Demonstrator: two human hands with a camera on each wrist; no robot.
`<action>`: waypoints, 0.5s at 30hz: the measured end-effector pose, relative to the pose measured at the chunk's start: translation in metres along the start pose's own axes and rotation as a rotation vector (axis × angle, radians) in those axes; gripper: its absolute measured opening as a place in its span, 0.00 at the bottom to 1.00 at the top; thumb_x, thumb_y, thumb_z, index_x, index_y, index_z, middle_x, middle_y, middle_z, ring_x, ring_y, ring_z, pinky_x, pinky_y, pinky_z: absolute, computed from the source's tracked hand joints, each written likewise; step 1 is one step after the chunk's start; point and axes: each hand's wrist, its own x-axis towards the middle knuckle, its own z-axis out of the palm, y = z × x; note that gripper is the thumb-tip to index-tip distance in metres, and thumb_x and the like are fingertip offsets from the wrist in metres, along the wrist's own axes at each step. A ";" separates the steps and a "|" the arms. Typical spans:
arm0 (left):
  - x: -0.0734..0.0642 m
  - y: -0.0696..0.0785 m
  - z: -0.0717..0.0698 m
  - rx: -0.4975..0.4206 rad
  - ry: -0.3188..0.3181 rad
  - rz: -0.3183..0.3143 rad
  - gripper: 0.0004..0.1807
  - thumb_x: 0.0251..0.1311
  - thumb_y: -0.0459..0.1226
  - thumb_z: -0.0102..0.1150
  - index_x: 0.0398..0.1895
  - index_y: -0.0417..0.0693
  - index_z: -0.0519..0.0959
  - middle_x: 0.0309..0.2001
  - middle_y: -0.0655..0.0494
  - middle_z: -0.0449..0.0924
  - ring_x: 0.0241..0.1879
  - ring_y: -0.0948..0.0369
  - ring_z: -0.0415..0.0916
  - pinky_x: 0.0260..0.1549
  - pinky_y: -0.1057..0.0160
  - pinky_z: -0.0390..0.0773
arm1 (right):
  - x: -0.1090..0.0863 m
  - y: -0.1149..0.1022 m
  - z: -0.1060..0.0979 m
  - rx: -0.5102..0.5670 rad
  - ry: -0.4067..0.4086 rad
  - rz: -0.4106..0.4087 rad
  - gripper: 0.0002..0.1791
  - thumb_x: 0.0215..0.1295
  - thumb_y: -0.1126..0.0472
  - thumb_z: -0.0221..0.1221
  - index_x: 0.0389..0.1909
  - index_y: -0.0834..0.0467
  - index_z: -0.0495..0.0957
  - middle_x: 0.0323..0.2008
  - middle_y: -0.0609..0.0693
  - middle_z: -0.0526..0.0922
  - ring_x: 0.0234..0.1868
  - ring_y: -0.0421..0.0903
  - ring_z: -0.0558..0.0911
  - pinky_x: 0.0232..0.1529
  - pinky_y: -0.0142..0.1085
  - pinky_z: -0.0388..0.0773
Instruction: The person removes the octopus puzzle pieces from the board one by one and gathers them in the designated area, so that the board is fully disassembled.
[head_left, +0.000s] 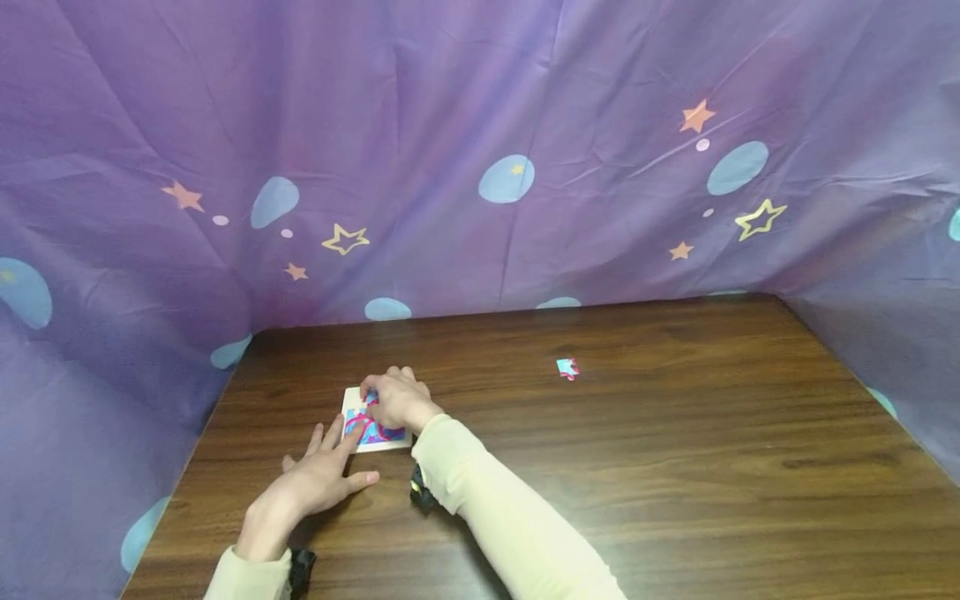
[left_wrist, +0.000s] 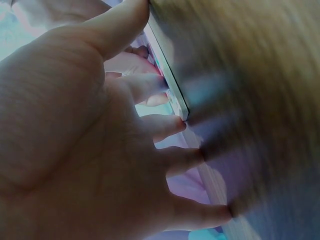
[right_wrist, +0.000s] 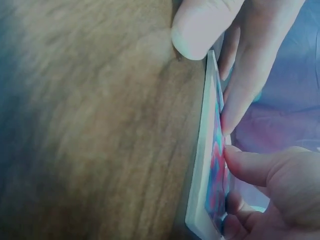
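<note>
White-framed puzzle (head_left: pixel 390 435) touches left hand (head_left: pixel 313 479), right hand (head_left: pixel 403 403); piece (head_left: pixel 567 368) lies apart.

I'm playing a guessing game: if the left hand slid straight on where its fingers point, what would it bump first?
The left hand has fingers at the puzzle board, so its next bump would probably be the right hand, just beyond; depth is unclear.

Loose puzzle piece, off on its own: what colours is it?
The loose puzzle piece is light blue and pink, best seen from the head view.
</note>
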 end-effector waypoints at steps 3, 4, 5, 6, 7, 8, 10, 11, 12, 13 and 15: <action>0.000 0.000 0.002 -0.001 -0.001 0.002 0.48 0.61 0.60 0.57 0.76 0.42 0.54 0.74 0.29 0.41 0.70 0.29 0.38 0.50 0.16 0.43 | -0.001 0.001 0.000 0.012 -0.007 0.007 0.11 0.63 0.49 0.64 0.46 0.37 0.78 0.45 0.44 0.74 0.48 0.44 0.69 0.41 0.39 0.72; 0.000 0.001 0.002 -0.002 -0.001 0.003 0.48 0.61 0.60 0.57 0.76 0.42 0.54 0.74 0.29 0.41 0.70 0.29 0.38 0.50 0.16 0.43 | -0.001 0.001 0.000 0.017 -0.005 0.010 0.10 0.63 0.50 0.64 0.44 0.38 0.78 0.44 0.45 0.74 0.48 0.44 0.69 0.41 0.39 0.72; 0.000 0.001 0.003 -0.003 -0.002 0.004 0.48 0.61 0.60 0.57 0.76 0.42 0.54 0.74 0.29 0.41 0.70 0.29 0.38 0.50 0.16 0.43 | -0.001 0.001 0.001 0.025 -0.003 0.013 0.09 0.63 0.50 0.65 0.43 0.38 0.78 0.44 0.45 0.73 0.47 0.44 0.69 0.41 0.39 0.72; 0.000 0.001 0.003 -0.004 -0.003 0.005 0.48 0.61 0.60 0.57 0.76 0.42 0.54 0.74 0.29 0.41 0.70 0.29 0.38 0.50 0.16 0.43 | -0.001 0.001 0.001 0.031 -0.001 0.017 0.09 0.62 0.50 0.65 0.43 0.38 0.78 0.44 0.45 0.72 0.47 0.45 0.69 0.41 0.39 0.72; 0.000 0.001 0.002 -0.006 -0.003 0.006 0.48 0.61 0.60 0.57 0.76 0.42 0.54 0.74 0.29 0.41 0.70 0.29 0.38 0.50 0.16 0.43 | -0.001 0.001 0.001 0.038 0.005 0.021 0.09 0.62 0.50 0.65 0.42 0.38 0.78 0.44 0.46 0.72 0.47 0.45 0.69 0.40 0.39 0.72; 0.000 0.001 0.002 -0.006 -0.001 0.008 0.48 0.61 0.60 0.57 0.76 0.42 0.54 0.74 0.29 0.41 0.70 0.29 0.38 0.50 0.16 0.43 | -0.001 0.000 0.001 0.041 0.014 0.024 0.10 0.62 0.51 0.65 0.42 0.38 0.77 0.45 0.46 0.71 0.47 0.45 0.69 0.40 0.39 0.72; 0.000 0.000 0.001 -0.004 0.002 0.008 0.48 0.61 0.60 0.57 0.76 0.42 0.54 0.74 0.29 0.41 0.70 0.29 0.38 0.50 0.16 0.43 | -0.001 0.000 0.001 0.051 0.033 0.026 0.11 0.61 0.52 0.66 0.43 0.38 0.77 0.46 0.47 0.70 0.47 0.45 0.69 0.41 0.40 0.72; 0.000 0.000 0.001 -0.003 0.002 0.006 0.48 0.61 0.60 0.57 0.76 0.42 0.54 0.74 0.30 0.41 0.70 0.29 0.38 0.50 0.16 0.43 | -0.001 0.000 0.001 0.056 0.043 0.024 0.12 0.60 0.52 0.66 0.43 0.38 0.77 0.46 0.47 0.70 0.47 0.45 0.69 0.42 0.40 0.72; 0.001 0.000 0.000 -0.002 0.003 0.006 0.48 0.61 0.60 0.57 0.76 0.43 0.54 0.74 0.30 0.41 0.70 0.29 0.38 0.50 0.16 0.43 | -0.001 0.000 0.001 0.059 0.055 0.020 0.12 0.60 0.53 0.67 0.43 0.39 0.77 0.46 0.47 0.70 0.47 0.46 0.69 0.42 0.40 0.72; 0.001 0.000 0.000 -0.001 0.004 0.004 0.48 0.61 0.61 0.57 0.76 0.43 0.54 0.74 0.30 0.41 0.70 0.29 0.38 0.50 0.16 0.43 | -0.001 -0.001 0.002 0.063 0.066 0.016 0.13 0.59 0.53 0.67 0.43 0.39 0.77 0.46 0.47 0.71 0.47 0.46 0.69 0.43 0.40 0.72; 0.001 -0.001 0.000 -0.001 0.003 0.002 0.49 0.61 0.61 0.57 0.76 0.43 0.54 0.74 0.30 0.41 0.70 0.29 0.38 0.50 0.16 0.43 | 0.000 0.000 0.003 0.072 0.088 0.007 0.13 0.58 0.54 0.68 0.42 0.39 0.77 0.45 0.47 0.72 0.47 0.46 0.70 0.43 0.41 0.71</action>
